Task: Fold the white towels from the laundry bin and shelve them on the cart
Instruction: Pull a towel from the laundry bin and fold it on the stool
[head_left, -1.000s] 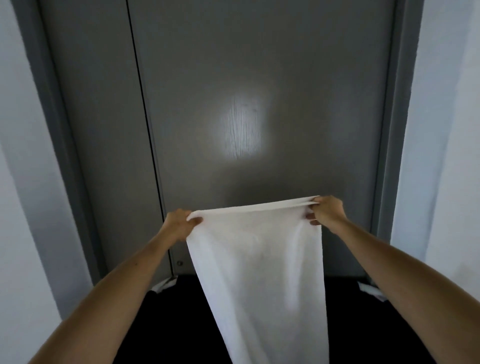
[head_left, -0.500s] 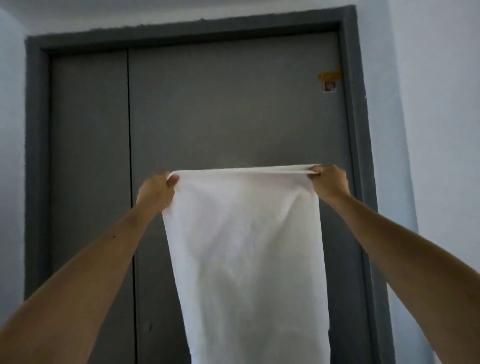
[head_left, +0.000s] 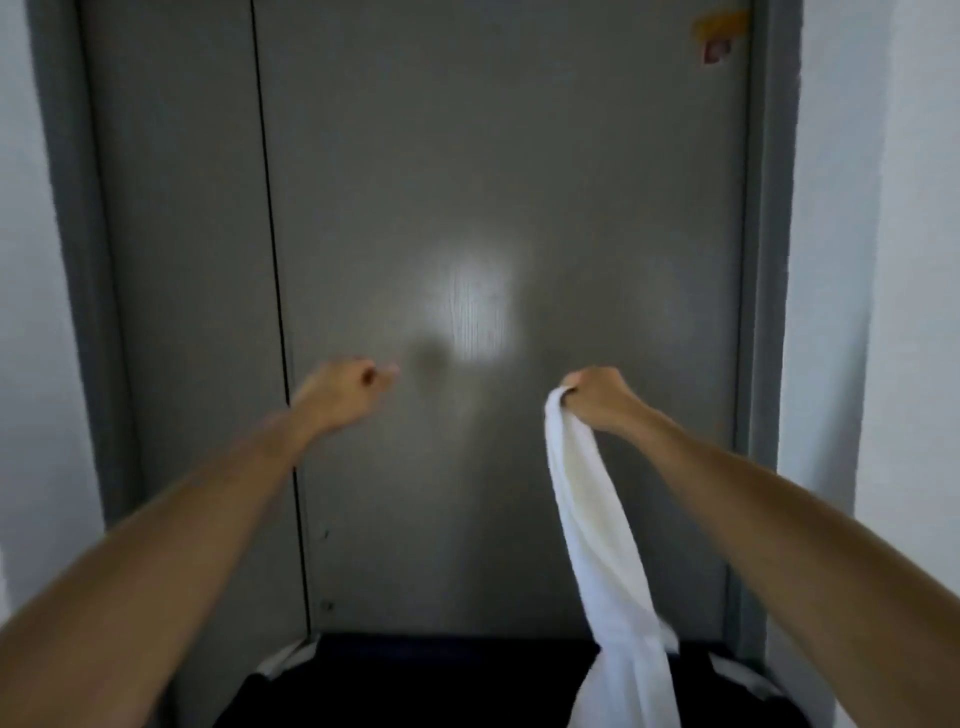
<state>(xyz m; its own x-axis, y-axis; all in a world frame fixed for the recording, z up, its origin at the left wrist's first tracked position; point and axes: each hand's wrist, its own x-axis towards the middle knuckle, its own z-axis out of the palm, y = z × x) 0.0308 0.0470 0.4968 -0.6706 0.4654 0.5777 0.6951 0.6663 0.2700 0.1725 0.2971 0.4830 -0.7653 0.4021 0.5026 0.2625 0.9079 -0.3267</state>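
My right hand (head_left: 597, 397) grips one top end of a white towel (head_left: 608, 561), which hangs from it in a narrow bunched strip down to the bottom of the view. My left hand (head_left: 340, 387) is raised at the same height to the left, apart from the towel, fingers curled and holding nothing; it is blurred by motion. The dark laundry bin (head_left: 415, 680) sits below my arms at the bottom edge, and the towel's lower end hangs over its right side. The cart is not in view.
A grey double door (head_left: 493, 182) with a grey frame fills the view straight ahead, with a bright light patch at its middle. White walls (head_left: 883, 260) flank it on both sides. A small orange and red sticker (head_left: 719, 36) sits at the door's top right.
My left hand has let go of the towel's corner. The towel, spread flat between both hands before, now hangs bunched from my right hand alone. The view has tilted back down.
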